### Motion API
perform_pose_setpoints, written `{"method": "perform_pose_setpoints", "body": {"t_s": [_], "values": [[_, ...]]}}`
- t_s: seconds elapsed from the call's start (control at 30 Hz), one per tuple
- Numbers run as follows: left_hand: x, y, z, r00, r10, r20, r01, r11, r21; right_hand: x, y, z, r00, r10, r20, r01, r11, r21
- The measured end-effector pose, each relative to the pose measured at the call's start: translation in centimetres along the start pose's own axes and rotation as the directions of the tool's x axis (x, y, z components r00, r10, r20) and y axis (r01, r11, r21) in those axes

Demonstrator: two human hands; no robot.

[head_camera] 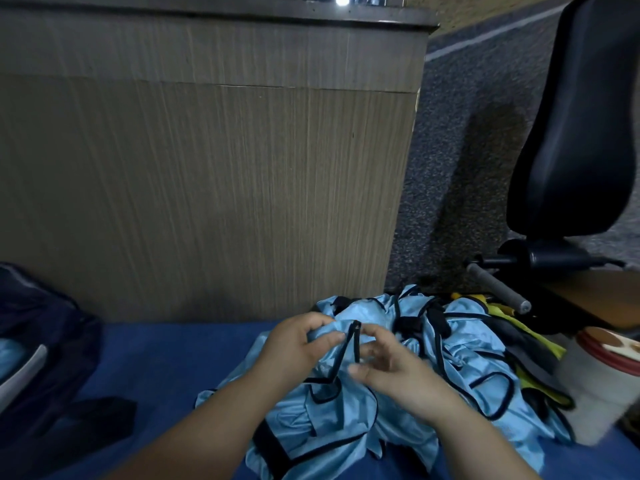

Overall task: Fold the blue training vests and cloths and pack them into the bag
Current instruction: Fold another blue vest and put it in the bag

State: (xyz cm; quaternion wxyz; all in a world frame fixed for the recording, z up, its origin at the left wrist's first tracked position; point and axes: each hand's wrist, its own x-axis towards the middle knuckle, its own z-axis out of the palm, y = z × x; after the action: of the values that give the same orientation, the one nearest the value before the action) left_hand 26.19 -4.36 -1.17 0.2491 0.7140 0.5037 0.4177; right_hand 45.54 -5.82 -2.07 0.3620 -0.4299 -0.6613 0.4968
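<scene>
Vests (398, 407), light blue with black trim, lie in a crumpled pile on the blue surface (180, 368), right of centre. Left hand (294, 348) grips a bunched fold of the top vest, fingers curled round it. Right hand (394, 372) is at a black-edged strap (356, 341) with its fingers loosely spread; the blur hides whether it holds the strap. A dark bag (41, 341) sits far left, well apart from the pile. Yellow cloth (540, 344) touches the pile's right side.

Vests (363, 410) of shiny light-blue cloth; cabinet (207, 185) of matt wood grain; chair (581, 133) of smooth black padding.
</scene>
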Motion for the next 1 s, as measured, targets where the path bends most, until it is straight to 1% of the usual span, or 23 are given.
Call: {"method": "perform_pose_setpoints", "body": {"t_s": [0.1, 0.2, 0.27, 0.3, 0.33, 0.4, 0.47, 0.53, 0.6, 0.67, 0.73, 0.77, 0.83, 0.9, 0.97, 1.0], "values": [[0.3, 0.4, -0.4, 0.999, -0.017, -0.040, 0.016, 1.000, -0.017, 0.1, 0.5, 0.4, 0.995, 0.090, 0.033, -0.081, 0.973, -0.218], [0.4, 0.8, -1.1, 0.997, -0.031, -0.076, 0.026, 0.998, -0.057, 0.4, 0.9, 0.4, 0.991, 0.126, 0.034, -0.106, 0.933, -0.343], [0.6, 1.0, -1.7, 0.991, -0.050, -0.122, 0.042, 0.997, -0.068, 0.6, 1.4, 0.3, 0.991, 0.135, -0.003, -0.123, 0.897, -0.425], [0.8, 1.1, -2.1, 0.984, -0.061, -0.166, 0.052, 0.997, -0.056, 0.6, 1.6, 0.2, 0.990, 0.133, -0.041, -0.137, 0.880, -0.454], [1.0, 1.1, -2.6, 0.972, -0.072, -0.222, 0.068, 0.997, -0.029, 0.7, 1.6, 0.1, 0.988, 0.124, -0.089, -0.151, 0.879, -0.453], [1.4, 0.8, -3.8, 0.934, -0.109, -0.339, 0.115, 0.993, -0.004, 0.8, 1.4, -0.3, 0.972, 0.112, -0.208, -0.187, 0.901, -0.391], [1.8, 0.0, -5.2, 0.890, -0.173, -0.421, 0.173, 0.984, -0.040, 0.9, 1.2, -1.0, 0.945, 0.110, -0.309, -0.210, 0.927, -0.310], [2.2, -1.3, -6.7, 0.851, -0.230, -0.471, 0.215, 0.973, -0.086, 0.9, 0.9, -1.7, 0.908, 0.116, -0.403, -0.230, 0.941, -0.248], [2.3, -2.4, -7.9, 0.812, -0.264, -0.521, 0.235, 0.964, -0.122, 0.8, 0.7, -2.3, 0.868, 0.099, -0.486, -0.269, 0.917, -0.293], [2.1, -2.9, -8.7, 0.781, -0.297, -0.549, 0.249, 0.955, -0.163, 0.6, 0.4, -2.4, 0.846, 0.052, -0.531, -0.327, 0.837, -0.440], [2.0, -3.0, -9.0, 0.776, -0.304, -0.553, 0.244, 0.953, -0.181, 0.4, 0.1, -2.2, 0.833, -0.044, -0.551, -0.337, 0.750, -0.569], [1.9, -2.8, -9.0, 0.775, -0.298, -0.558, 0.236, 0.955, -0.183, 0.5, 0.1, -2.0, 0.830, -0.082, -0.551, -0.316, 0.745, -0.588], [1.9, -2.4, -9.1, 0.766, -0.296, -0.570, 0.210, 0.954, -0.213, 0.5, -0.2, -1.8, 0.833, -0.089, -0.546, -0.269, 0.798, -0.540], [1.8, -1.8, -9.0, 0.772, -0.306, -0.557, 0.166, 0.943, -0.288, 0.3, -0.4, -2.1, 0.847, -0.060, -0.528, -0.231, 0.854, -0.466], [1.6, -1.0, -8.4, 0.821, -0.288, -0.492, 0.141, 0.939, -0.314, 0.2, -0.5, -2.3, 0.879, -0.063, -0.474, -0.165, 0.890, -0.425], [1.4, -0.4, -7.7, 0.859, -0.269, -0.435, 0.134, 0.939, -0.315, 0.0, -0.7, -2.2, 0.900, -0.081, -0.428, -0.089, 0.928, -0.362]]}}
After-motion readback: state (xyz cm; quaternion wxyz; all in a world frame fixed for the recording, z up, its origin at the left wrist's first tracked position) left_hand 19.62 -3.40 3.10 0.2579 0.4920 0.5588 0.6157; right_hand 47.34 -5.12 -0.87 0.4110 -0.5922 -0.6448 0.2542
